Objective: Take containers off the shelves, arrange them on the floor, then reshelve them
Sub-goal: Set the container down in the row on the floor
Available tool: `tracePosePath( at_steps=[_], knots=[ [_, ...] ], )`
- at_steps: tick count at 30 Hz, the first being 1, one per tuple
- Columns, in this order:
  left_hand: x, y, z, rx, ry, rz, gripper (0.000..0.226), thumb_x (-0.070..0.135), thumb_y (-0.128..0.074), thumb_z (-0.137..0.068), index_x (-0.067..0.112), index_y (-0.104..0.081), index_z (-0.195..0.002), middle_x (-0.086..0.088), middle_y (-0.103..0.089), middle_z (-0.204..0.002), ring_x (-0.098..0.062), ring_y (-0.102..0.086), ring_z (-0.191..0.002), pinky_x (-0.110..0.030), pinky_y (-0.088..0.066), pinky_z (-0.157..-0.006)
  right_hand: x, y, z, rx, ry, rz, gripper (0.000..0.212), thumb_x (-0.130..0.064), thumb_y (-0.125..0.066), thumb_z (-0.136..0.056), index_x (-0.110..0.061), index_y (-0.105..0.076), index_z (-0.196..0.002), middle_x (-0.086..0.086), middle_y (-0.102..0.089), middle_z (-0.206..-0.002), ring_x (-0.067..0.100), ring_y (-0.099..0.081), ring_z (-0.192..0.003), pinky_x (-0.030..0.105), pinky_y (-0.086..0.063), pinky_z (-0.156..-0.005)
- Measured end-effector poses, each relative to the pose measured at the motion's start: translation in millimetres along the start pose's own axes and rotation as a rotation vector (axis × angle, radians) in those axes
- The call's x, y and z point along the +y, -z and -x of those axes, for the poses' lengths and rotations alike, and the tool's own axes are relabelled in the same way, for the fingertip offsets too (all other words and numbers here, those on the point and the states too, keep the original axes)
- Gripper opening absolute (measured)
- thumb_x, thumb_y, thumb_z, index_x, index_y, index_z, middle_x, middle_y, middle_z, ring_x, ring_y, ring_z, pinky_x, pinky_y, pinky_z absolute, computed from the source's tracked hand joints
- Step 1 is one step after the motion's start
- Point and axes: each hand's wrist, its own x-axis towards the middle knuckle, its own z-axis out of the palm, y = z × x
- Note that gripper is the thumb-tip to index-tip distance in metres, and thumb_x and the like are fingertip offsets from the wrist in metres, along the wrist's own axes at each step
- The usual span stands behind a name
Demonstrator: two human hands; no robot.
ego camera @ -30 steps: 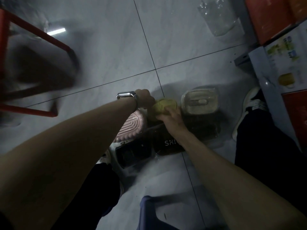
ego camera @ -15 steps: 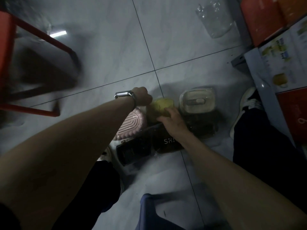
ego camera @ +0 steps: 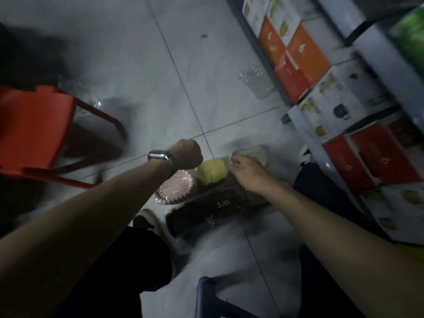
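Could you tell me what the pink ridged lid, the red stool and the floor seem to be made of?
Pink ridged lid: likely moulded plastic, matte, with concentric raised ribs and what looks like a glossy clear wrap over it.
Red stool: probably plastic, judging by the uniform colour and smooth seat; blur leaves the legs' material open.
Floor: glazed tile, pale and slightly reflective, with dark grout lines.

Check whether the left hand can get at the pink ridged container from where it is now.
Probably yes. The left hand hovers closed just above the pink ridged container, whose top is uncovered; only the yellow container crowds its right side.
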Motion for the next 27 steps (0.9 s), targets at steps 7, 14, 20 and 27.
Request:
tracePosePath(
  at_steps=[7, 14, 20, 27],
  knots=[
    [50.0, 48.0, 94.4, 0.199, -0.203, -0.082, 0.041, 0.024, -0.055, -0.094, 0.021, -0.065, -0.133, -0.01, -0.07, -0.126, -0.03, -0.065, -0.116, -0.042, -0.054, -0.099, -38.7, 81.4, 90.3, 0.109, 0.125, 0.096, 0.053, -0.043, -0.048, -0.102, -0.025, -0.048, -0.152, 0.002, -0.048, -0.156, 0.024, -0.048, -0.14, 0.044, -0.04, -0.117],
    [127.9, 104.9, 186.9, 0.361, -0.338, -0.165, 0.045, 0.03, -0.052, -0.095, 0.025, -0.06, -0.139, -0.008, -0.066, -0.134, -0.03, -0.062, -0.121, -0.041, -0.053, -0.1, -65.5, 160.9, 184.7, 0.302, 0.213, 0.162, 0.051, -0.044, -0.047, -0.106, -0.025, -0.048, -0.152, 0.002, -0.048, -0.157, 0.023, -0.047, -0.141, 0.043, -0.039, -0.118],
    [203.9, 156.1, 267.2, 0.462, -0.498, -0.23, 0.042, 0.029, -0.049, -0.102, 0.023, -0.056, -0.143, -0.002, -0.063, -0.139, -0.026, -0.061, -0.122, -0.035, -0.051, -0.1, -78.9, 241.6, 268.3, 0.532, 0.252, 0.242, 0.049, -0.048, -0.045, -0.103, -0.023, -0.053, -0.144, 0.005, -0.055, -0.148, 0.027, -0.056, -0.129, 0.042, -0.048, -0.105],
    [285.4, 187.0, 355.3, 0.59, -0.729, -0.134, 0.034, 0.028, -0.049, -0.099, 0.016, -0.066, -0.126, -0.011, -0.073, -0.118, -0.029, -0.068, -0.103, -0.042, -0.057, -0.09, -81.6, 315.1, 364.7, 0.784, 0.279, 0.266, 0.046, -0.049, -0.046, -0.101, -0.025, -0.057, -0.138, 0.001, -0.058, -0.144, 0.024, -0.057, -0.126, 0.037, -0.048, -0.101]
  ],
)
